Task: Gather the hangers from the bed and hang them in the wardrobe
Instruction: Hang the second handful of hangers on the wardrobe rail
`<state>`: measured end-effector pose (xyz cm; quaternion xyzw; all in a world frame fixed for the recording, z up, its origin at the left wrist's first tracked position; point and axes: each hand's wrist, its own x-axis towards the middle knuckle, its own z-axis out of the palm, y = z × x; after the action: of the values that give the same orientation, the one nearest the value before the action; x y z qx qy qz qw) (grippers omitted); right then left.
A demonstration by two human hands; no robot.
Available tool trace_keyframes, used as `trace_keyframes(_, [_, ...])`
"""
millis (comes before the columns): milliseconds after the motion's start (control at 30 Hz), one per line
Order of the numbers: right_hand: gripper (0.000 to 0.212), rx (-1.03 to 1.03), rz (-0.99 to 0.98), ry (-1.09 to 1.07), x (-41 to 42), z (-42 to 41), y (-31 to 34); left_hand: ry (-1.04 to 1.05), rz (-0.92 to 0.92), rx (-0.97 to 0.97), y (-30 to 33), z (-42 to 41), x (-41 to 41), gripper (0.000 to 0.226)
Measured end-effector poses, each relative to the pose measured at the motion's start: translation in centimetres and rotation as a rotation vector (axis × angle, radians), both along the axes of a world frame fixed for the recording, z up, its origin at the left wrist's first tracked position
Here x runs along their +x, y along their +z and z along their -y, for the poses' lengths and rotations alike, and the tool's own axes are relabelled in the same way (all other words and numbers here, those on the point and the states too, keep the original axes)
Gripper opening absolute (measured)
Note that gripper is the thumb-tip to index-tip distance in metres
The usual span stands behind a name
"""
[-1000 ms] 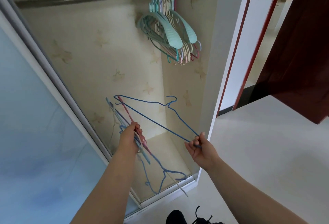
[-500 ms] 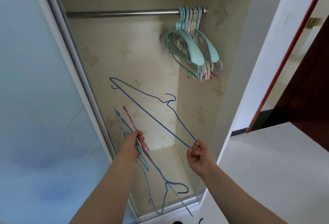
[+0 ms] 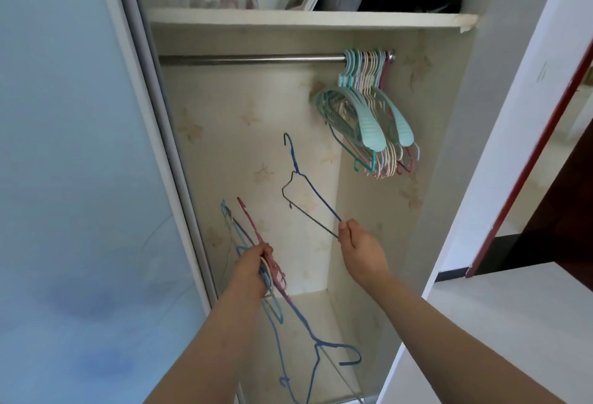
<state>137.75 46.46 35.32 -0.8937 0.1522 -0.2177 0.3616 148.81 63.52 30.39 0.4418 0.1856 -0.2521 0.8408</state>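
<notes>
a bundle of wire hangers [image 3: 272, 278] is being gripped in the left hand [image 3: 253, 264], fingers curled round it. one blue hanger [image 3: 308, 188] is being pinched at its corner by the right hand [image 3: 359, 251], hook up; it is best lifted onto the bare rod [image 3: 250, 59], left of the hung hangers [image 3: 369, 115].

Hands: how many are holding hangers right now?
2. The left hand grips a bundle of wire hangers low in the wardrobe; the right hand pinches a single blue wire hanger, hook up, below the rail.
</notes>
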Motion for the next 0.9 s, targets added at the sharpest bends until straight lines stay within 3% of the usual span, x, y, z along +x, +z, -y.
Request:
trace_keyframes(133, [0.034, 0.097, 0.281, 0.007, 2.1, -0.5, 5.9, -0.069, 0.089, -0.005, 1.9, 0.2, -0.3, 0.036])
trace_keyframes(233, [0.033, 0.166, 0.368, -0.019, 5.3, 0.7, 8.9, -0.104, 0.165, 0.003, 3.1, -0.1, -0.4, 0.027])
trace_keyframes(433, [0.027, 0.310, 0.248, -0.012, 11.4, 4.0, 10.7, -0.182, 0.311, 0.061, 4.9, -1.2, -0.5, 0.018])
trace_keyframes(533, [0.030, 0.435, 0.244, -0.078, 12.5, 4.7, 9.7, -0.159, 0.326, 0.033, 6.1, -1.4, -0.7, 0.017])
trace_keyframes(700, [0.033, 0.451, 0.275, -0.218, 11.6, 5.6, 7.6, -0.167, 0.316, -0.080, 6.7, -2.2, -1.3, 0.021])
trace_keyframes(800, [0.022, 0.731, 0.318, -0.294, 11.3, 5.7, 7.1, -0.199, 0.375, -0.107, 6.0, -2.7, -2.0, 0.021])
trace_keyframes(900, [0.067, 0.879, 0.200, -0.390, 9.0, 3.8, 4.3, -0.232, 0.428, -0.108, 5.3, -2.7, -2.7, 0.021])
